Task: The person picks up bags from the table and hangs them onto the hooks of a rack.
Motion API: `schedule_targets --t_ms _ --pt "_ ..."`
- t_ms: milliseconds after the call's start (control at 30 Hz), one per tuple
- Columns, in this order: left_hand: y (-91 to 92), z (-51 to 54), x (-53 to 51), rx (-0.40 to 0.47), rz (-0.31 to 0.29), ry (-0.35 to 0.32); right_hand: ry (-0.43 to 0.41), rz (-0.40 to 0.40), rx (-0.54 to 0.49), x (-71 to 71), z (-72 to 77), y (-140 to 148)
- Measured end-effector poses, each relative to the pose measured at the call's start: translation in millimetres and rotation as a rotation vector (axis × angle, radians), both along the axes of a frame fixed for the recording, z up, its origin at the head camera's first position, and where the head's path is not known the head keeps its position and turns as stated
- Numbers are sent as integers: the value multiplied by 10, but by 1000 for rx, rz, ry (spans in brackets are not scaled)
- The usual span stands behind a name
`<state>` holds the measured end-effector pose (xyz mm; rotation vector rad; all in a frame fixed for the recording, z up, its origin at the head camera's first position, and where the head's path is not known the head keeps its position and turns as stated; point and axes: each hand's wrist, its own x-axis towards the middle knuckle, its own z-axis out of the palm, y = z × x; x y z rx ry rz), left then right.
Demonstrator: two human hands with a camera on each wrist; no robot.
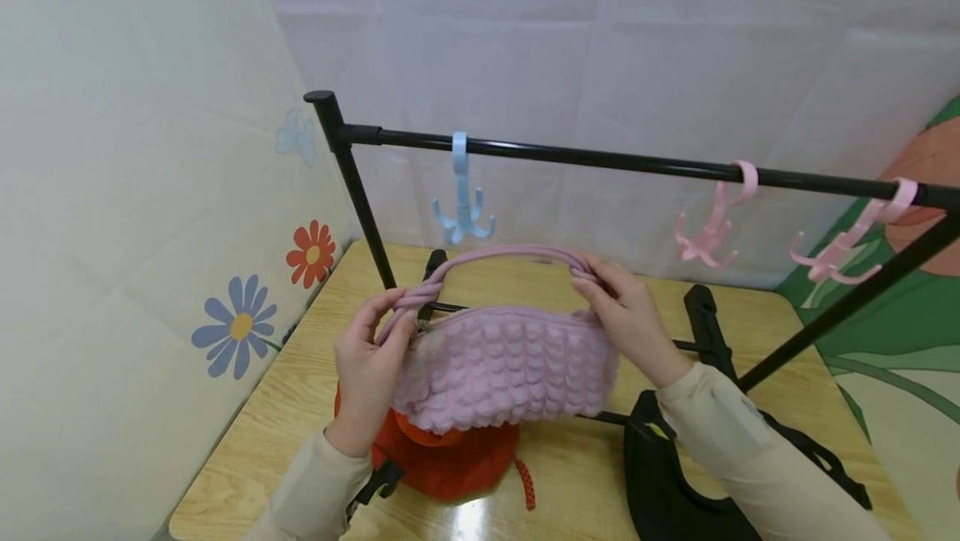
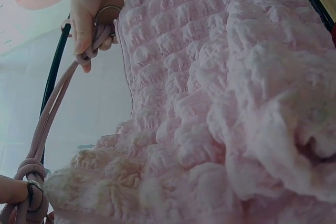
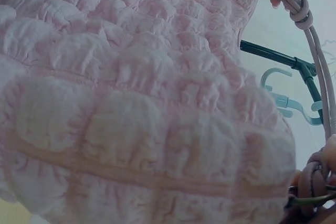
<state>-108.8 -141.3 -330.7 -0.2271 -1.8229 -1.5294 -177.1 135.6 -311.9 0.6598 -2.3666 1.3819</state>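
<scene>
A pink quilted puffy handbag (image 1: 510, 368) hangs in the air between both hands, over the table. Its thin cord handle (image 1: 517, 251) arches above it and is knotted at each end. My left hand (image 1: 364, 362) pinches the handle's left knotted end between thumb and fingers. At the opposite end, my right hand (image 1: 633, 323) pinches the other knot. In the left wrist view the puffy fabric (image 2: 173, 77) fills most of the picture, and a metal ring (image 2: 107, 11) shows by the right hand. Straight behind the handle hangs a light blue multi-arm hook (image 1: 462, 212).
A black rack (image 1: 570, 154) stands on the wooden table (image 1: 247, 458). Two pink hooks, one nearer (image 1: 708, 228) and one farther right (image 1: 851, 241), hang from its bar. Below the handbag lies a red cloth item (image 1: 457, 470); a black bag (image 1: 652, 483) lies to the right.
</scene>
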Motion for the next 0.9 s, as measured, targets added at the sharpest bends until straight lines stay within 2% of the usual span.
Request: schedule_targets --t_ms 533,733,900 --pt "-42 24 -44 0 3 -15 -11 0 -2 -93 63 -101" --pt "-47 37 -49 36 1 -31 11 -13 11 -115 66 -128" --pt "-46 53 -59 37 12 -21 -8 -19 3 -111 72 -146"
